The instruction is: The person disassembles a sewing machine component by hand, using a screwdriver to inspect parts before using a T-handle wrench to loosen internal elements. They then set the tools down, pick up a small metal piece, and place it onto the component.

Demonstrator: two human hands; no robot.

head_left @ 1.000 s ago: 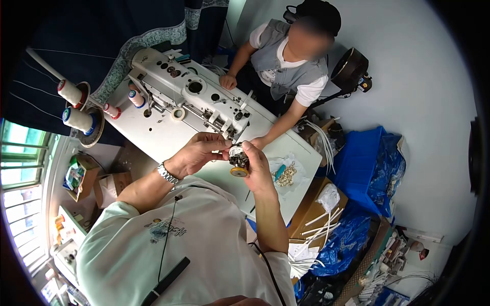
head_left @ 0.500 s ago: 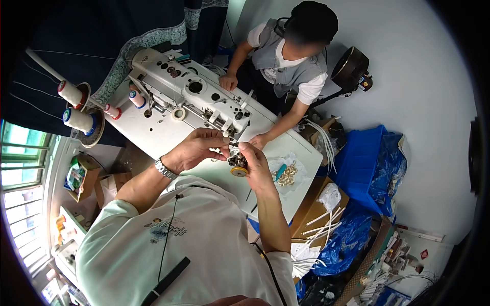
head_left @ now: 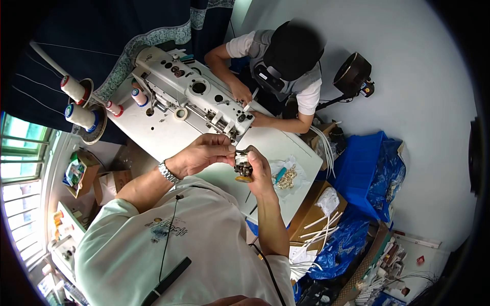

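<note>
Held out over the near edge of the sewing table, a small dark metal mechanism (head_left: 243, 168) with a yellow-rimmed wheel at its lower end sits in my right hand (head_left: 261, 172), whose fingers wrap its side. My left hand (head_left: 206, 154) pinches at the top of this mechanism; whatever lies between thumb and forefinger is too small to make out. Just beyond both hands stands the white sewing machine (head_left: 204, 94), the needle end of its arm closest to me.
A co-worker (head_left: 286, 66) bends over the machine's far side, hands at its end. Thread cones (head_left: 80, 116) stand left. A plastic bag of gold-coloured pieces (head_left: 287, 178) lies on the table's right part. Beyond are a blue bin (head_left: 360, 168), cardboard box (head_left: 311, 204) and black lamp (head_left: 352, 74).
The co-worker has leaned down and drawn a hand back from near mine to the machine's end. The mechanism in my right hand has turned slightly, while my left hand remains at its top.
</note>
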